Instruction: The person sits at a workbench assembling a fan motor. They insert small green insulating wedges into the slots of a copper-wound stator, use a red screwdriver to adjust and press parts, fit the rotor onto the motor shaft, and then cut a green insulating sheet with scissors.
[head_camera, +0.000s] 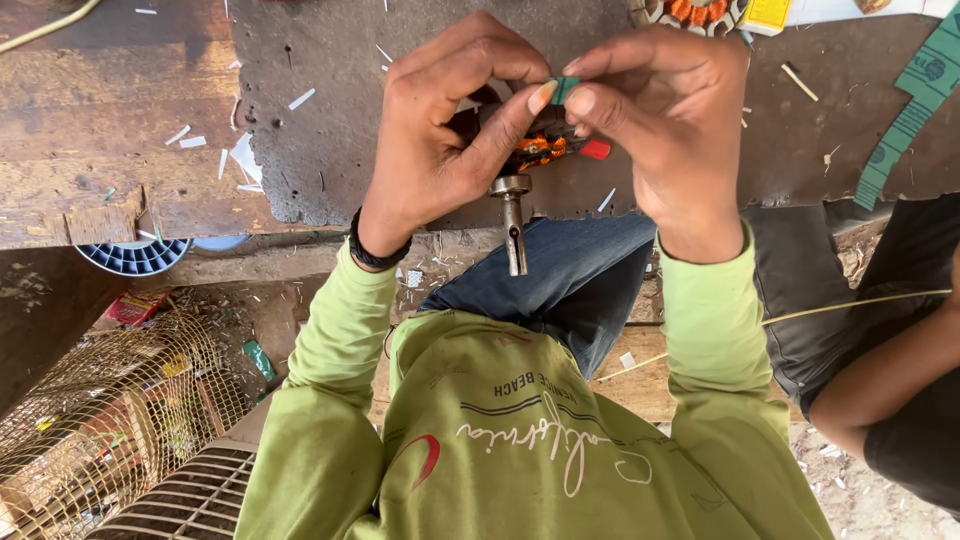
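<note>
Gripped by two hands: one green strip.

Worn wooden surface, rough planks, edge chipped at the near side. Dark brown mat with a ragged edge covers most of its middle and far-right part. White paper scraps scattered over wood and mat, thickest at the mat's left edge. Green paper strip curves along the right end of the mat. A short stick lies near it. Yellow card at the top edge.
</note>
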